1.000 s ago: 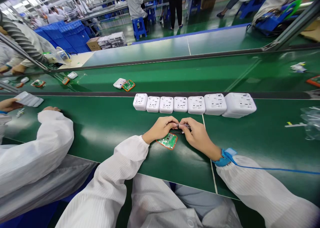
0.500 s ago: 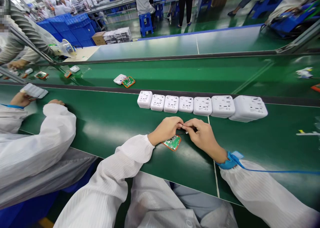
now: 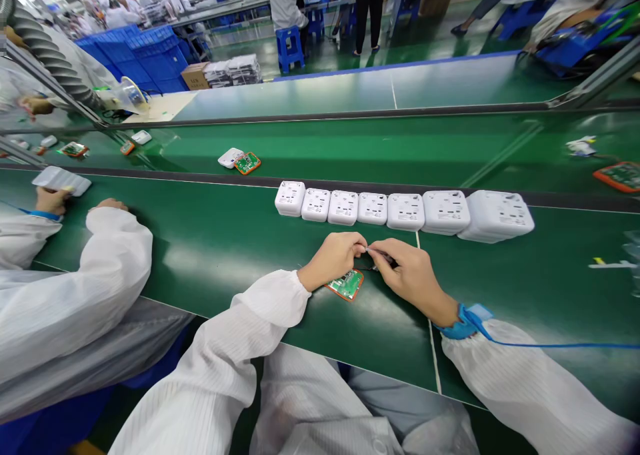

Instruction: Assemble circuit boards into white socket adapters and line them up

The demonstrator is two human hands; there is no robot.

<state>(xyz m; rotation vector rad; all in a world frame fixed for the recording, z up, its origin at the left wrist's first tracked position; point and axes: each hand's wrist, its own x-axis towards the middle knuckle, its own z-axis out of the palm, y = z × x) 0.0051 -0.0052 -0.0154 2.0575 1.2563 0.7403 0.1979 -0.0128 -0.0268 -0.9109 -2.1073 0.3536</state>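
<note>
L hand (image 3: 336, 258) & R hand (image 3: 407, 272): both pinched on sm. part (image 3: 367, 248), too tiny to ID. Circuit board (image 3: 346, 286) on table (image 3: 225, 242), partly hidden by L hand; white boxes (image 3: 373, 209), 7 pcs., row beyond.

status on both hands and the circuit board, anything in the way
Left hand and right hand pinching a small part, identity unclear. Circuit board on green bench, partly hidden by left hand. Seven white units lined up just beyond.
</note>
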